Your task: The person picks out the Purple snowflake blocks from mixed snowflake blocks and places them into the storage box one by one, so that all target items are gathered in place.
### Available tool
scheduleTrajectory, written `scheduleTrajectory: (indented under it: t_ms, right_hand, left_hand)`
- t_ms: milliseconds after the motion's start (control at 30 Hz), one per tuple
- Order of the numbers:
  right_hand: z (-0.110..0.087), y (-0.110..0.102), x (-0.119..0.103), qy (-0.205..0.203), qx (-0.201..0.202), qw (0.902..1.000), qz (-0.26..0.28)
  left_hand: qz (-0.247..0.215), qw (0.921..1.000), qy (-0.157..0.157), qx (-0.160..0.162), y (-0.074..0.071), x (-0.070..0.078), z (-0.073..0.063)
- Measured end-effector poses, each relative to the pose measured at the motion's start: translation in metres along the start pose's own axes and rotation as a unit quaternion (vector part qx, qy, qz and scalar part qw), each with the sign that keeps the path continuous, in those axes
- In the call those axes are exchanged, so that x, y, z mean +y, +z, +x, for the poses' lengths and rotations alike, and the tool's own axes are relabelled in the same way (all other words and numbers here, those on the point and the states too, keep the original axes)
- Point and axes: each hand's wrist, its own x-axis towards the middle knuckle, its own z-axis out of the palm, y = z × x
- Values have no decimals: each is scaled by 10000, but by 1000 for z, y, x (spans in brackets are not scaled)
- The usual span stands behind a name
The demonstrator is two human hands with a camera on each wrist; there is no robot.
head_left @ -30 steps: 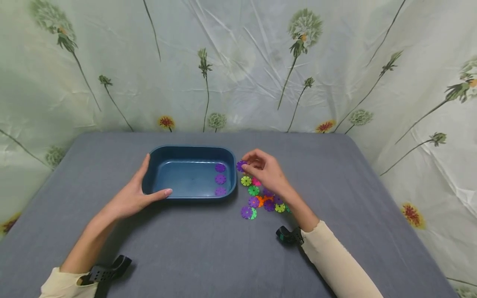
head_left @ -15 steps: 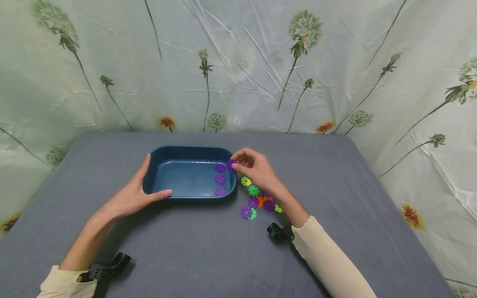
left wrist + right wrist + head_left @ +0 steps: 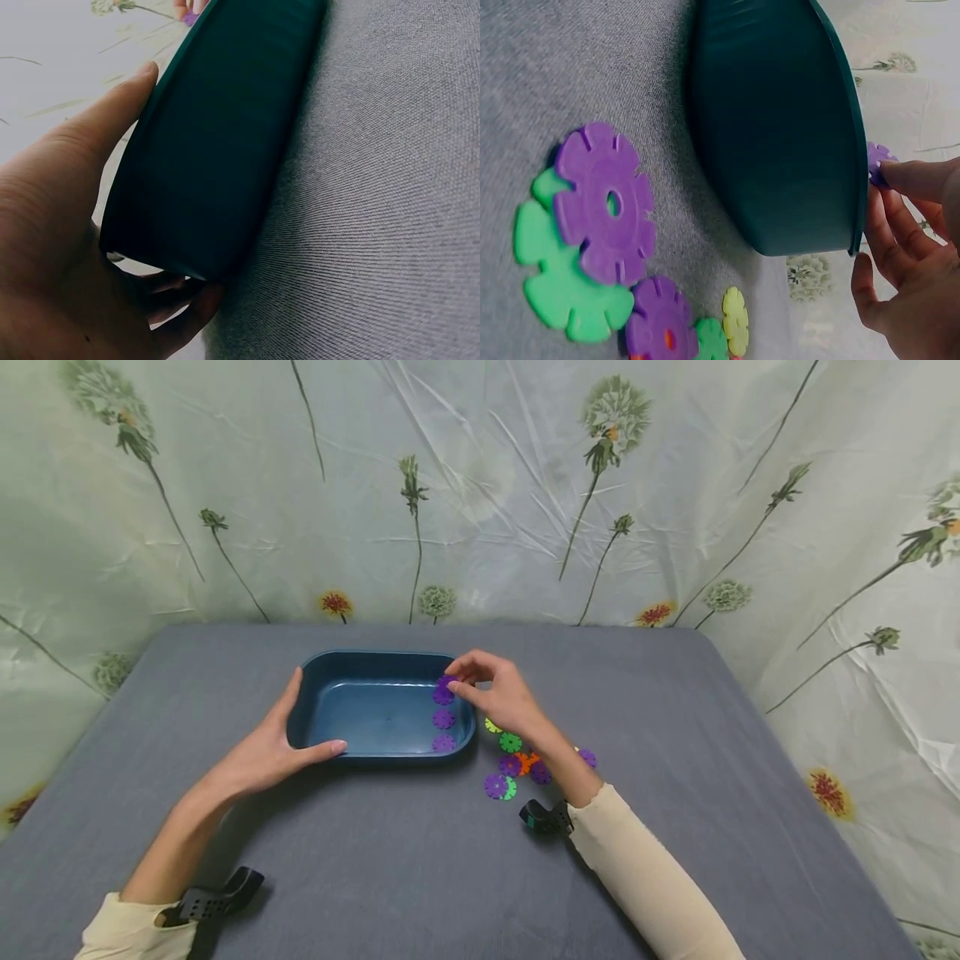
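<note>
A blue plastic basin (image 3: 382, 757) stands on the cloth. My left hand (image 3: 258, 756) grips its left end, thumb over the near rim and fingers round the side. Between the thumb and fingertips of my right hand (image 3: 498, 700) is a purple notched plastic disc (image 3: 447, 682), held just inside the basin's right end; in the right wrist view this disc (image 3: 880, 159) shows above the rim. Three purple discs (image 3: 443, 719) lie in a column on the basin floor below it. The held disc overlaps the farthest of them in the head view.
Several loose discs lie right of the basin, partly under my right forearm: purple (image 3: 496, 786), green (image 3: 511, 742), orange (image 3: 522, 764) and yellow (image 3: 492, 725). Some overlap. Grey cloth (image 3: 405, 860) covers the table, and a flower-printed curtain (image 3: 495, 527) hangs behind.
My right hand has carried the purple disc leftward from outside the basin, across its right rim, to over the column of discs. The left hand keeps its grip in the same place.
</note>
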Motion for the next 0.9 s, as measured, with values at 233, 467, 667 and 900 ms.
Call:
scheduleTrajectory:
  t_ms: [233, 467, 667, 900]
  right_hand:
    - [5, 6, 3, -88, 225, 9997, 91]
    - [9, 8, 2, -213, 307, 9993, 87]
    - [11, 6, 2, -175, 341, 9992, 131]
    - [14, 4, 2, -215, 303, 9992, 165]
  left_hand:
    - [-25, 10000, 44, 40, 1, 1, 0]
    - [-26, 10000, 45, 29, 0, -1, 0]
    - [-8, 10000, 16, 50, 1, 1, 1]
    - [30, 10000, -39, 40, 1, 0, 0]
